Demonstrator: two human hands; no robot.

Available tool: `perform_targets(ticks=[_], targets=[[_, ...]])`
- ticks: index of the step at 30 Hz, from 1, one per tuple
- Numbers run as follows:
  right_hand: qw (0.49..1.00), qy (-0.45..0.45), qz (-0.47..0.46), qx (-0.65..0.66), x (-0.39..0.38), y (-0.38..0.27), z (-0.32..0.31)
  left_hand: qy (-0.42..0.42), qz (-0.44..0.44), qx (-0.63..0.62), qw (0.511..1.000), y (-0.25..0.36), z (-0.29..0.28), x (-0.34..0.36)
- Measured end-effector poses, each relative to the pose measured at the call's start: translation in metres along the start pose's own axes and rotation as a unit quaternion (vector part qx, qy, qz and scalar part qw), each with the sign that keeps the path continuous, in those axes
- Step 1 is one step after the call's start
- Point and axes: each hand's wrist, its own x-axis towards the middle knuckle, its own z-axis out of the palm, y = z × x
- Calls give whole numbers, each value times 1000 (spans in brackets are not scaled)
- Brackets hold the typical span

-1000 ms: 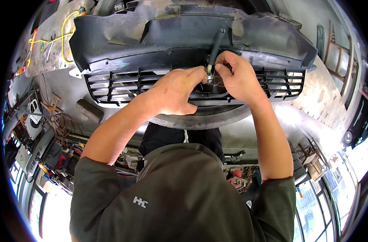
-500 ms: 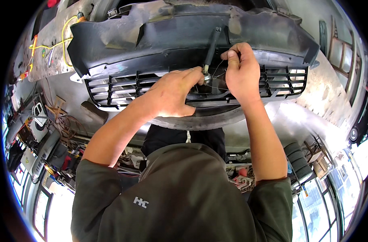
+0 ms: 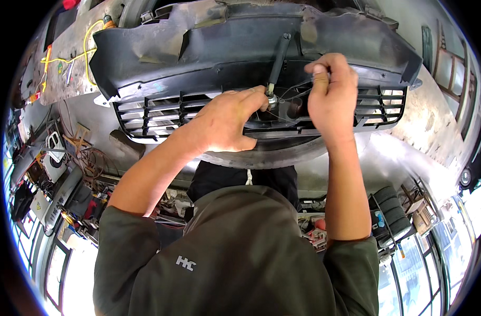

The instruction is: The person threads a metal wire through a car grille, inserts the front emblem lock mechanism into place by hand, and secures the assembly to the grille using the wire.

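A large black plastic car bumper (image 3: 235, 50) lies across the work surface, its slatted grille (image 3: 151, 117) nearest me. At its middle stands a black-handled tool (image 3: 278, 63), tilted, with a pale neck and a round metal head at its lower end. My left hand (image 3: 224, 120) has its fingertips against that metal head, the thumb stretched apart toward me. My right hand (image 3: 332, 102) is raised to the right, thumb and forefinger pinched together. A thin wire (image 3: 293, 91) runs in loops from beside the metal head toward the pinch; its far end is hidden at the fingers.
A curved grey rim (image 3: 266, 157) shows below the grille. To the left, a yellow cord (image 3: 86, 45) and small tools lie on the worn bench (image 3: 66, 92). A wood block (image 3: 125, 142) and coiled hose (image 3: 93, 160) are lower left; a rack with dark rolls (image 3: 390, 210) stands lower right.
My right hand has moved right, away from the tool, and is slightly blurred. The wire beside the metal head has shifted. My left hand has stayed at the head.
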Motion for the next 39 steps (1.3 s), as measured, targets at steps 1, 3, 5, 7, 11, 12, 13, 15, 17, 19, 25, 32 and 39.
perform_targets(ticks=[1,3,5,7,11,12,13,15,17,19,25,32,39], targets=[[998,20,-64,-18,8,1,-5,2,3,9,1000,-1,0,0],[981,-25,-183,62,28,2,-17,3,2,7,1000,-1,1,0],[959,-87,-259,68,38,4,-15,4,3,4,1000,-1,2,1],[918,-263,-286,83,44,-2,-21,7,-4,-6,1000,0,1,0],[887,-311,-334,-74,57,-14,-33,12,2,-8,1000,-2,3,0],[885,-313,-336,-75,56,-13,-29,9,1,-6,1000,-3,2,0],[868,-339,-342,-120,55,-11,-25,5,1,-5,1000,-4,1,0],[840,-375,-343,-192,51,-12,-17,7,5,-10,1000,-5,2,0],[832,-399,-325,-209,50,-18,-16,8,7,-14,1000,-6,2,-1],[821,-425,-306,-228,53,-21,-15,23,24,-7,999,-5,3,-2],[836,-392,-368,-111,53,-6,-9,14,32,-17,999,-9,4,0],[871,-383,-308,5,43,12,1,49,57,17,997,-12,10,-1],[930,-268,-249,24,31,15,7,36,55,12,998,-11,6,1]])
